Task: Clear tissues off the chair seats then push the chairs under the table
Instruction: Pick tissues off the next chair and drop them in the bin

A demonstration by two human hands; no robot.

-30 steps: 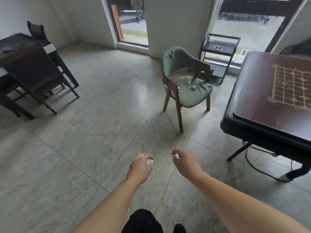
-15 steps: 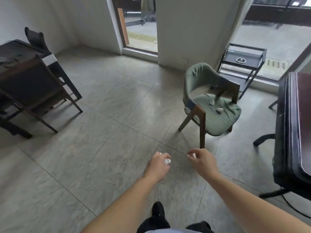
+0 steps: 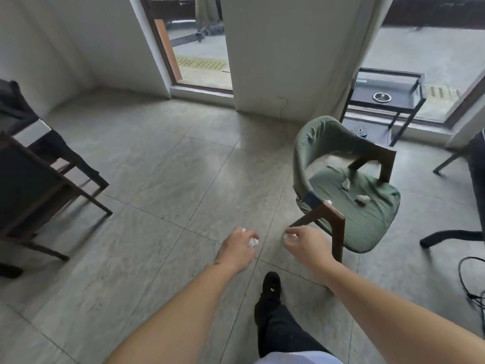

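Standing on grey floor tiles [image 3: 147,179], person's dark trouser leg and black shoe [image 3: 271,283] at bottom centre, one foot forward. Both forearms stretched out ahead, hands side by side, apart, over the floor.

Left hand [image 3: 237,248]: fingers curled round a crumpled white tissue wad [image 3: 253,242], bit of white poking out at the thumb side. Right hand [image 3: 305,244]: fingers curled too, pinching a smaller white tissue scrap [image 3: 290,235] at the fingertips. Neither hand touches the chair.

Just beyond the right hand: green upholstered chair [image 3: 346,185] with dark wood legs and arms, front leg near the right wrist. It stands clear of the counter, not pushed in. On the seat, two crumpled tissues: one [image 3: 346,183] toward the seat's middle, another [image 3: 362,199] nearer the front edge, close together but apart. A small pale bit by the near armrest, too small to tell.

Right edge: dark counter [image 3: 476,164], only its side and legs in view; black cable [image 3: 469,282] on the floor under it.

Left edge: dark wooden chair [image 3: 31,185] and more dark furniture, partly cut off.

Farther back, behind the green chair: black metal side table [image 3: 385,93] with a round ashtray [image 3: 381,97] on top. White wall section [image 3: 288,48] between two glass openings to outside paving.
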